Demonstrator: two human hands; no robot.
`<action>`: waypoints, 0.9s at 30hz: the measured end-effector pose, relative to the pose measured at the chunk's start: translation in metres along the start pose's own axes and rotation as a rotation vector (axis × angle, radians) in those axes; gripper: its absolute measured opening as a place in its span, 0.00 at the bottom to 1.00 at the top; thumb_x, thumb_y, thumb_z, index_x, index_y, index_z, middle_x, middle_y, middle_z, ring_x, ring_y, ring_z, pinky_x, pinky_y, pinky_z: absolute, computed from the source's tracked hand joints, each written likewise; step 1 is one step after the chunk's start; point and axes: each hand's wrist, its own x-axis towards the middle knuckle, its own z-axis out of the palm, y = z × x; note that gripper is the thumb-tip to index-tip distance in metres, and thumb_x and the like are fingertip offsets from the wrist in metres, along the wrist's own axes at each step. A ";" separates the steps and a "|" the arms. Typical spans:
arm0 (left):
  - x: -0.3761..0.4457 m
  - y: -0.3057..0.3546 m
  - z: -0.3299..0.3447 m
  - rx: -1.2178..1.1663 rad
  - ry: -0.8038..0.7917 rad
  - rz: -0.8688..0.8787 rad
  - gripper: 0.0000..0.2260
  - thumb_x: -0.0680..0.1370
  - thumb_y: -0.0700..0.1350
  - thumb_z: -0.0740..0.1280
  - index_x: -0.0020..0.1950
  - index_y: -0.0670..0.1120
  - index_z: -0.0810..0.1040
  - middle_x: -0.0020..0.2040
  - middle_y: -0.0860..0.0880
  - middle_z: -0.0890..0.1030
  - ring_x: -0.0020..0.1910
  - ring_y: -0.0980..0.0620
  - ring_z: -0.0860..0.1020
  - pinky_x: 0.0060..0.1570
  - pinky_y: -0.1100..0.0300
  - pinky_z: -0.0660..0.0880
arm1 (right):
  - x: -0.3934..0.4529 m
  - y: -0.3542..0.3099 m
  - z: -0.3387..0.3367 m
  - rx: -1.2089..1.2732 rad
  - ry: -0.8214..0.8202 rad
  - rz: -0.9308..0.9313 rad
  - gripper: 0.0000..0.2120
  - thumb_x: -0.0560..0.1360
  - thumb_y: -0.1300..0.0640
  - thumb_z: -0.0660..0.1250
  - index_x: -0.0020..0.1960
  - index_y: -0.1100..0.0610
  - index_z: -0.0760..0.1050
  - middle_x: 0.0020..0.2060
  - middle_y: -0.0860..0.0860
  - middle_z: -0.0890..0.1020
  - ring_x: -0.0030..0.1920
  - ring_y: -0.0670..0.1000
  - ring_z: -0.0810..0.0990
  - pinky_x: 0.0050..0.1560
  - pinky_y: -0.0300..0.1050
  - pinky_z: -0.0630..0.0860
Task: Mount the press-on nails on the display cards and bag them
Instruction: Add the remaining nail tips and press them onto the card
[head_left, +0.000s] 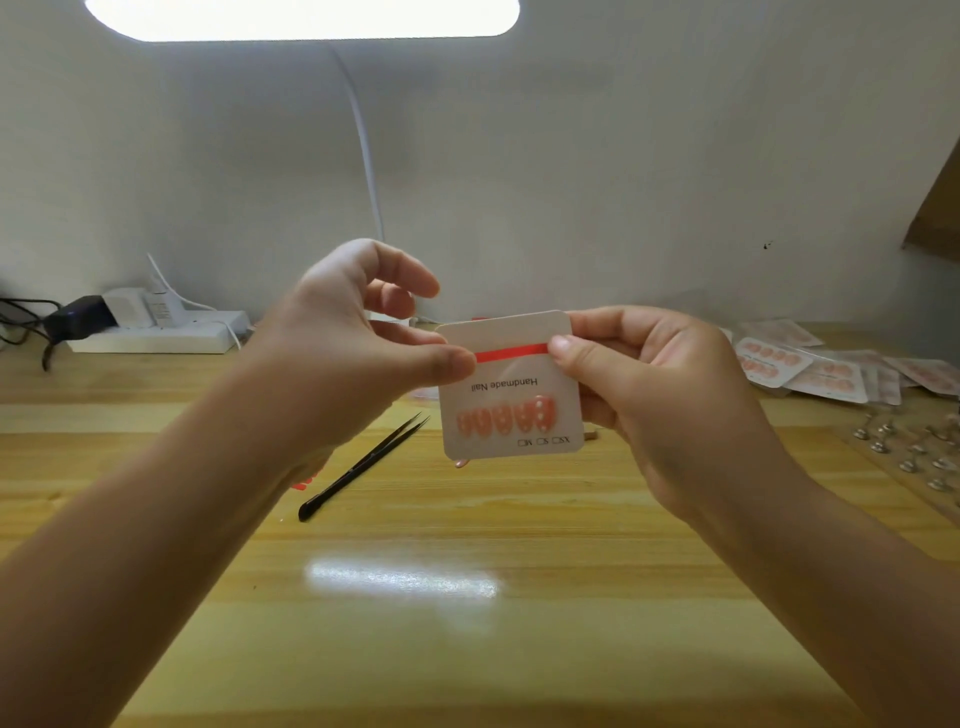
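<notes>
I hold a white display card (511, 395) printed "Handmade Nail" upside down above the wooden table. Several orange press-on nails (506, 418) sit in a row along its lower part. A red strip (511, 353) runs across its upper part. My right hand (654, 395) grips the card's right edge, thumb on the strip's right end. My left hand (363, 343) pinches the strip's left end at the card's left edge with thumb and a finger; its other fingers are spread above.
Black tweezers (363, 465) lie on the table (415, 623) below my left hand. Bagged nail cards (826, 366) are piled at the right, with small metal nail stands (909, 447) in front. A white power strip (156, 332) sits at the back left under a desk lamp (301, 18).
</notes>
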 end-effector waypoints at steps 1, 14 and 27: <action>0.001 -0.001 0.000 0.001 0.003 -0.005 0.24 0.53 0.43 0.74 0.48 0.49 0.75 0.46 0.49 0.75 0.39 0.54 0.82 0.49 0.52 0.81 | 0.000 0.000 0.000 0.008 -0.007 0.004 0.07 0.76 0.65 0.67 0.44 0.55 0.80 0.38 0.51 0.86 0.39 0.52 0.86 0.36 0.46 0.83; 0.006 -0.003 -0.003 0.041 0.012 -0.035 0.26 0.53 0.44 0.75 0.49 0.50 0.75 0.47 0.49 0.74 0.44 0.50 0.80 0.49 0.50 0.81 | -0.004 -0.004 0.002 0.006 -0.061 -0.026 0.08 0.77 0.66 0.66 0.47 0.56 0.80 0.39 0.53 0.86 0.41 0.51 0.86 0.38 0.42 0.82; 0.008 -0.001 -0.006 0.042 0.009 -0.055 0.28 0.50 0.46 0.76 0.49 0.50 0.76 0.48 0.49 0.75 0.40 0.54 0.80 0.49 0.51 0.81 | -0.001 0.000 0.001 0.082 -0.100 0.014 0.07 0.77 0.66 0.64 0.49 0.57 0.79 0.41 0.54 0.86 0.44 0.52 0.86 0.40 0.44 0.82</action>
